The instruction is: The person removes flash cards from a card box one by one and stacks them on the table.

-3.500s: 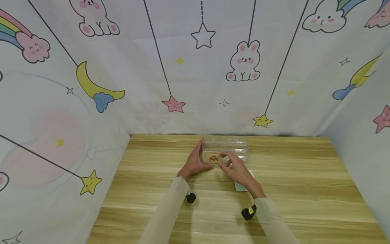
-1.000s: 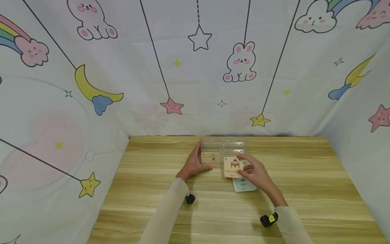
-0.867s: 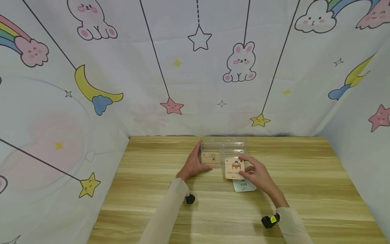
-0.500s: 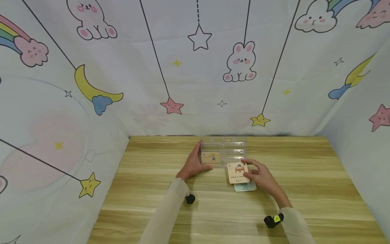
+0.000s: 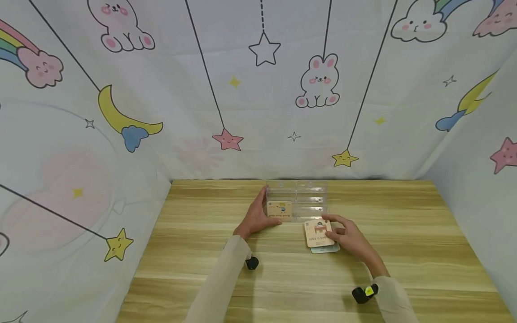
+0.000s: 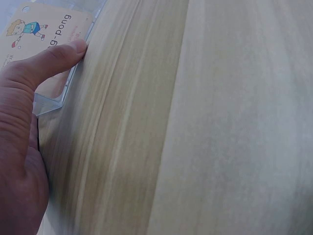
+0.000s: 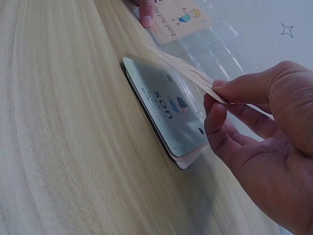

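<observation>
My left hand (image 5: 256, 218) grips the left side of a clear plastic card rack (image 5: 311, 204), its thumb at the front over the edge of a beige "play ping-pong" flashcard (image 6: 51, 29) in the rack's lower left slot. Between thumb and fingers, my right hand (image 5: 348, 237) pinches a "take a break" flashcard (image 5: 317, 234). That card is tilted above a small stack topped by a pale green "son" flashcard (image 7: 164, 105); the right wrist view shows a gap between them. From the head view the held card hides most of the stack.
The wood-grain table (image 5: 404, 251) extends to both sides and toward me. Behind the rack hangs a white cloth (image 5: 262, 98) printed with stars, moons and rabbits. Below the "son" card, the edge of another card (image 7: 188, 159) sticks out.
My right hand has drawn away from the rack, toward me and rightward, with the "take a break" card, now over the stack. The "ping-pong" card shows in the slot. My left hand stays on the rack.
</observation>
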{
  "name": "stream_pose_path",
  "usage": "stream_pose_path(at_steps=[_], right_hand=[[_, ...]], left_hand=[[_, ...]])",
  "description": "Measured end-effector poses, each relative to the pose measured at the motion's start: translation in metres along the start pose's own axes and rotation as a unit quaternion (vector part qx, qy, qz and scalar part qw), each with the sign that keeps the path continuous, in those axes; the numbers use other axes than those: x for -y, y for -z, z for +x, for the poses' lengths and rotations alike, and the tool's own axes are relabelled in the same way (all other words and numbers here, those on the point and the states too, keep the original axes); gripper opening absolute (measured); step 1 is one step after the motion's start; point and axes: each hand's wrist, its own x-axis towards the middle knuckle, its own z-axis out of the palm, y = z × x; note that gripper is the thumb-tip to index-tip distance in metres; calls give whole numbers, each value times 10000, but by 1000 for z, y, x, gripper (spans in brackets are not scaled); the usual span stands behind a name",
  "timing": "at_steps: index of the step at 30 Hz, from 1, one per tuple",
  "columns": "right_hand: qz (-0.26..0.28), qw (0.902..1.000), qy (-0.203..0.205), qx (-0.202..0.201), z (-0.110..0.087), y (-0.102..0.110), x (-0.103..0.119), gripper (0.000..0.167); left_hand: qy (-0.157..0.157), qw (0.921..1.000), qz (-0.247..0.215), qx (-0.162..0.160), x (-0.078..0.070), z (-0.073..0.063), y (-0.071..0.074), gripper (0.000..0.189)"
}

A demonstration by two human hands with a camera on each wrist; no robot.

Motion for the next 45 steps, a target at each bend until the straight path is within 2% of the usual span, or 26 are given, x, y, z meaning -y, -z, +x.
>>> stream_pose_path(at_steps=[7,21,30,35,45], right_hand=[[10,9999,69,73,-1,1,-3,55],[-206,9997,27,-90,-2,-1,-5,53],[-856,9955,134,-377,0,-5,-11,53],[-1304,9896,303,-520,0,-7,-11,50],[-1997,9748,727,-685,0,-7,-16,48]], left_hand=[[4,10000,-20,-10,0,-1,0,134],[7,10000,35,10,-1,0,1,134],[76,9999,109,36,-2,-1,1,133],[-23,9999,96,18,-4,-2,1,132],[63,9999,124,59,-5,-2,1,132]])
